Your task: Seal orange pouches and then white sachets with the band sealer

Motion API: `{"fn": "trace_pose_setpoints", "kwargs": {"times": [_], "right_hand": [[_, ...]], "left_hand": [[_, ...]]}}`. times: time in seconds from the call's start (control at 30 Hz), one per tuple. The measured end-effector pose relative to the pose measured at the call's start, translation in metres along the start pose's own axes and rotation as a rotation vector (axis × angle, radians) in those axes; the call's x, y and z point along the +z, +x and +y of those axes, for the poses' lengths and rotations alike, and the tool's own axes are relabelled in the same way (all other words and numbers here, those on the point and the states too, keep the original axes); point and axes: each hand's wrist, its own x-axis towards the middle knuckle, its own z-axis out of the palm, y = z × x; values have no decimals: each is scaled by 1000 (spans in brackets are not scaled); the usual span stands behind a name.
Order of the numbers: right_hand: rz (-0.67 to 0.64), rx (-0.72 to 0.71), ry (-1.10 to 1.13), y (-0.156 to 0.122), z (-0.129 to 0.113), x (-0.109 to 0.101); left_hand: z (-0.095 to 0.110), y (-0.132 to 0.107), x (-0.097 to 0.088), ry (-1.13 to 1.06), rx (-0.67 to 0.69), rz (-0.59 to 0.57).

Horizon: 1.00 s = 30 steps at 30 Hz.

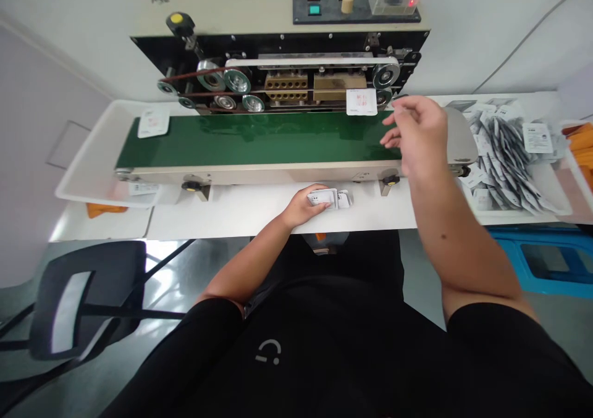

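My left hand (306,207) rests on the white table edge, closed on a small stack of white sachets (332,198). My right hand (417,133) hovers over the right end of the green conveyor belt (259,140), fingers loosely apart and empty. One white sachet (362,102) stands at the sealing head of the band sealer machine (287,66), just left of my right hand. Another sachet (152,122) lies at the belt's far left end.
A pile of several sachets (504,152) lies in a white tray to the right. A white tray (92,165) sits under the belt's left end. A black chair (83,300) stands at lower left, a blue crate (551,263) at lower right.
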Motion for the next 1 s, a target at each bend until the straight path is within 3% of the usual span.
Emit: {"fn": "trace_pose_setpoints", "kwargs": {"times": [0.07, 0.1, 0.17, 0.27, 0.37, 0.43, 0.57, 0.77, 0.9, 1.0], "right_hand": [[37, -149, -69, -53, 1, 6], [-15, -174, -119, -79, 7, 10], [-78, -152, -219, -124, 30, 17], [9, -47, -274, -160, 78, 26], [-18, 71, -213, -166, 117, 30], [-87, 146, -134, -162, 129, 29], [-130, 201, -41, -157, 132, 25], [-3, 208, 58, -156, 134, 26], [-137, 250, 28, -151, 138, 24], [-191, 188, -82, -150, 137, 22]], "left_hand": [[2, 0, 0, 8, 5, 25], [2, 1, 0, 11, 7, 34], [4, 1, -1, 9, 6, 42], [4, 2, -1, 3, 9, 51], [4, 2, 0, 31, 26, 53], [4, 1, 0, 55, 35, 32], [7, 1, 1, 58, 55, 3], [8, 1, 1, 89, 52, 12], [8, 1, -1, 102, 78, -13], [7, 1, -1, 108, 101, -28]]}}
